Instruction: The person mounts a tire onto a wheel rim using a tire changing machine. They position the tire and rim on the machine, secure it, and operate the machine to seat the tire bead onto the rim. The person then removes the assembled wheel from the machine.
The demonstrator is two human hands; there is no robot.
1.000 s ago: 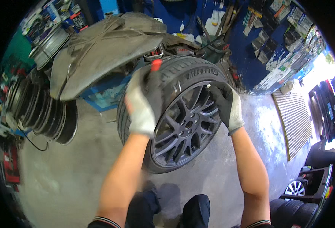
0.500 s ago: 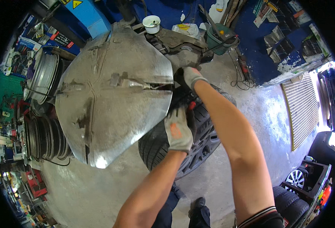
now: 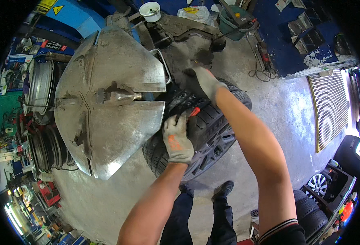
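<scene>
Stands over grey concrete floor (image 3: 88, 208) beside a blue wall (image 3: 284, 53), open rightward to a metal grating (image 3: 330, 112). Has a tyre (image 3: 207, 124) standing just beside the steel turntable's (image 3: 110, 143) edge. Rests left hand (image 3: 178, 143) on it, near a red object (image 3: 194, 111); reaches right hand (image 3: 206, 81) across. Cannot tell, for either, clenched fingers from released. Faces a yellow triangular warning label (image 3: 58, 10).

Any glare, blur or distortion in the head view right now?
Head view: glare whitens the floor at right and the metal plate's lower edge; head view: the right hand looks slightly blurred, the left hand fairly sharp; head view: fisheye bends the grating, and the corners go black.
</scene>
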